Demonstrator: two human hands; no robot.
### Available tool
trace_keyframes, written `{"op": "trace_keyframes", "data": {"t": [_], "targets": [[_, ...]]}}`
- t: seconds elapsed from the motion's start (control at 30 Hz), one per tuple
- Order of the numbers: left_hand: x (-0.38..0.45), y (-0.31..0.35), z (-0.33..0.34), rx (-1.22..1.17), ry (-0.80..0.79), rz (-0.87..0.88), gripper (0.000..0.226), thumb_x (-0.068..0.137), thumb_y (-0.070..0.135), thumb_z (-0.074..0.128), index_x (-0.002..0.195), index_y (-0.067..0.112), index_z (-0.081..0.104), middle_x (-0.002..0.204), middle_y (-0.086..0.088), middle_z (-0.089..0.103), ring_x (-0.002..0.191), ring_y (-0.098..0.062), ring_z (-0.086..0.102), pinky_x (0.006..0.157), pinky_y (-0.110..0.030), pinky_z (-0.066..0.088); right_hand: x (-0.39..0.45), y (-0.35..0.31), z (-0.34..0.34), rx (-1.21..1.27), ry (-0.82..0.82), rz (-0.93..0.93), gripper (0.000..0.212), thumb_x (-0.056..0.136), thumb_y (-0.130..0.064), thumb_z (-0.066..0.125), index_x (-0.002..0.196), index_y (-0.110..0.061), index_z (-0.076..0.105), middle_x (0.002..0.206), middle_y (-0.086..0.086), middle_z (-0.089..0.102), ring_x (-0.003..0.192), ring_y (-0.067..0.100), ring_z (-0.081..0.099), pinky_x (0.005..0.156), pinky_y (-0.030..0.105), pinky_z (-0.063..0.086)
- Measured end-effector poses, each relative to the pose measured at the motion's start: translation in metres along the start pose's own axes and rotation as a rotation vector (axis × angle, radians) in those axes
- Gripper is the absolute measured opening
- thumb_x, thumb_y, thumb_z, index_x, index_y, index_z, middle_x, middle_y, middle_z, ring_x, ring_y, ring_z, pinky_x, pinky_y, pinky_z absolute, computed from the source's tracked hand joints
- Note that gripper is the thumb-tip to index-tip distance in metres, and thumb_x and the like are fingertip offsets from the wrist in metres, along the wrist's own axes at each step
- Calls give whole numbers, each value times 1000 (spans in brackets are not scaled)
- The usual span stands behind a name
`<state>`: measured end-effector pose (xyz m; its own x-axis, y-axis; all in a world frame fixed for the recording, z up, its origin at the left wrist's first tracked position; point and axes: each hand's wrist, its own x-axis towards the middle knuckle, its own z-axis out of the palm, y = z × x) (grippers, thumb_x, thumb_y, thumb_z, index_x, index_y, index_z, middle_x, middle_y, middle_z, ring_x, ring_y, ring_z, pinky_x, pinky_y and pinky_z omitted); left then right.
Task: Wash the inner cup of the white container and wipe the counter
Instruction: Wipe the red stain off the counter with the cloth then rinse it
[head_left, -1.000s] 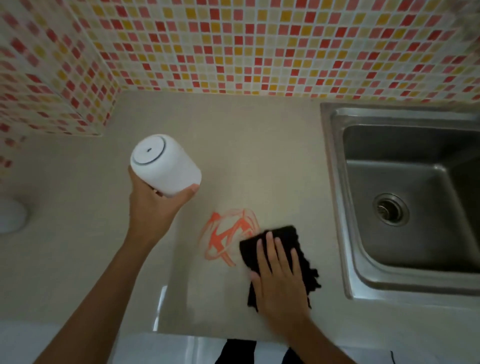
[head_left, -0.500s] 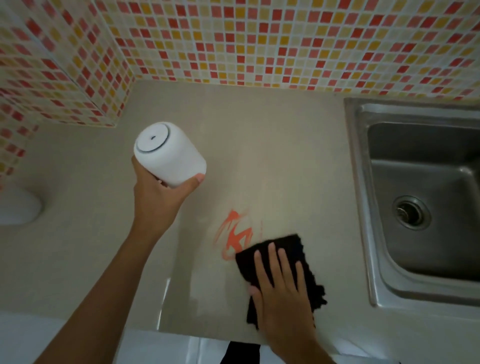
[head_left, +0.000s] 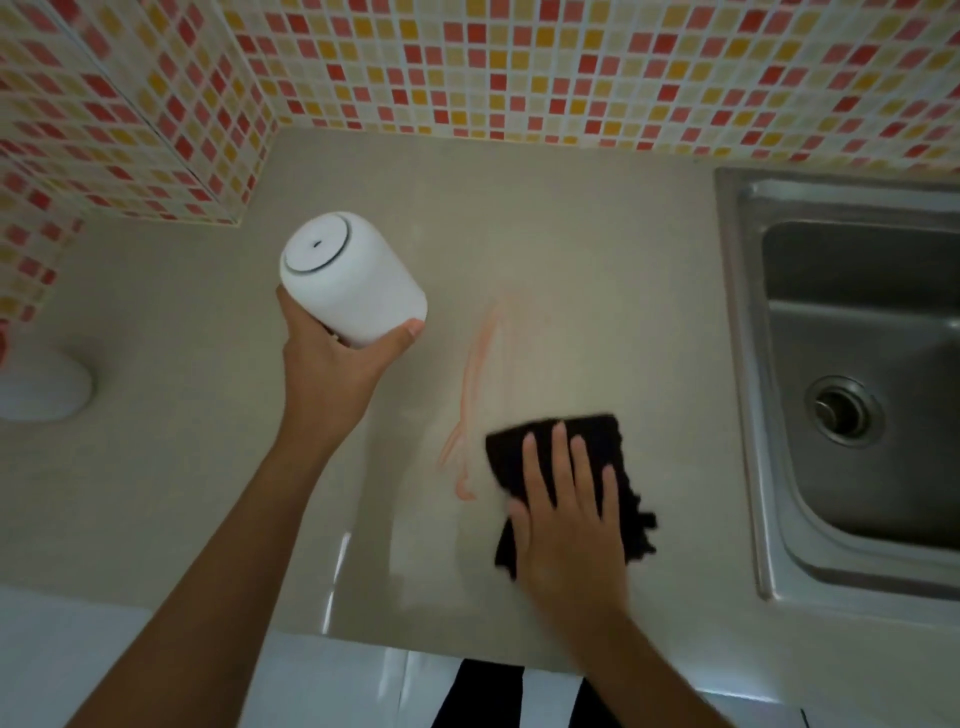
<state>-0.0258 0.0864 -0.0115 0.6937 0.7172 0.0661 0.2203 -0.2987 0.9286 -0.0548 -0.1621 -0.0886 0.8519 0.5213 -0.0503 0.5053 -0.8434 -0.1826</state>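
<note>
Currently, entries below are from your head camera.

Left hand: your left hand (head_left: 332, 364) grips the container (head_left: 353, 278) from below, thumb tip on its right side, fingers wrapped behind where you cannot see them.
Container: white, rounded, held off the counter (head_left: 545, 234) and tilted, its top face turned up-left toward you. A thin dark ring and a small dark mark sit on that face. Whether the inner cup is inside cannot be told.
Right hand: your right hand (head_left: 566, 519) lies flat on the cloth (head_left: 597, 441), fingers straight and slightly spread, palm down, pressing it to the counter.
Cloth: black, crumpled, ragged along its right edge. It sits between the smear and the sink, near the counter's front edge. Your palm covers its lower left part.
Smear: a pale orange smear (head_left: 478, 384) runs as thin streaks from mid-counter down to just beside the cloth's left edge. It is faint at the top, stronger at its lower end.
Counter: beige, glossy, with a light reflection near the front edge.
Sink: steel sink (head_left: 748, 364) set into the counter on the right, its drain (head_left: 841, 410) visible, well apart from the container.
Wall: mosaic tiles (head_left: 519, 67) in red, yellow and cream behind the counter and round the left corner.
Left edge: a white rounded object (head_left: 47, 387) rests on the counter, only partly in frame; you cannot tell what it is.
</note>
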Motion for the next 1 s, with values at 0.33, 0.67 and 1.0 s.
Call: {"op": "trace_keyframes", "data": {"t": [0.33,0.67,1.0], "targets": [[0,0,9,8,41,23,101,66,33,87,144,20,24,134,10,49,116,5,52,90,-16,49,177,-3,-3,26,-14,11,56,98,-45,19,150,-25,25,157,9,21,145,27,20,114,53,11],[9,5,11,-27,79,-12,101,66,36,87,143,25,23,133,13,49,116,6,52,92,-18,49,1,-2,-10,-97,-25,-122,54,95,-44,32,146,-26,34,152,14,33,137,35,35,111,63,15],[20,13,29,-77,95,4,96,67,33,87,141,23,26,126,19,50,113,8,52,90,-16,49,275,39,-14,-38,-25,20,57,100,-48,9,152,-25,13,160,4,11,147,24,6,117,53,2]]}}
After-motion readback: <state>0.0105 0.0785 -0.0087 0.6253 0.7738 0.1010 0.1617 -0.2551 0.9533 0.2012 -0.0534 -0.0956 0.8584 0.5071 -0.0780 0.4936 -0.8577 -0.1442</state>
